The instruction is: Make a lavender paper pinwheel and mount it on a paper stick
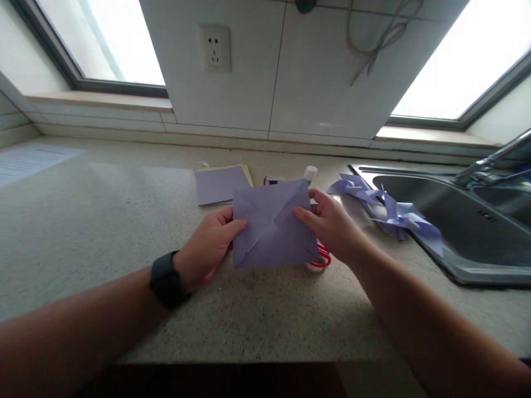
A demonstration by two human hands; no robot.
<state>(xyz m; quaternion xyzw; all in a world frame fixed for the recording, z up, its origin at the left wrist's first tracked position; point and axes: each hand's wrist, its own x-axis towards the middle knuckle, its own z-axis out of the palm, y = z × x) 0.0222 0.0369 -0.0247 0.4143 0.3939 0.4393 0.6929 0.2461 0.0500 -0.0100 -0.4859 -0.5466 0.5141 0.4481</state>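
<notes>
A square sheet of purple paper [271,232] with diagonal creases is held up above the counter. My left hand [211,237] pinches its left edge, thumb in front. On the opposite edge, my right hand [332,218] grips it the same way. Behind the sheet's lower right corner, red scissor-like handles [324,257] stick out; the rest is hidden. A white-capped tube [310,172] and a small dark-and-white object [274,181] show partly above the sheet. Purple paper pinwheels [400,215] lie to the right, at the sink's edge.
A stack of purple and yellow paper [222,184] lies behind my left hand. The steel sink [452,273] with its faucet [493,157] takes up the right side. A printed sheet [33,160] rests at far left. Along the back stands a tiled wall with a socket [214,50].
</notes>
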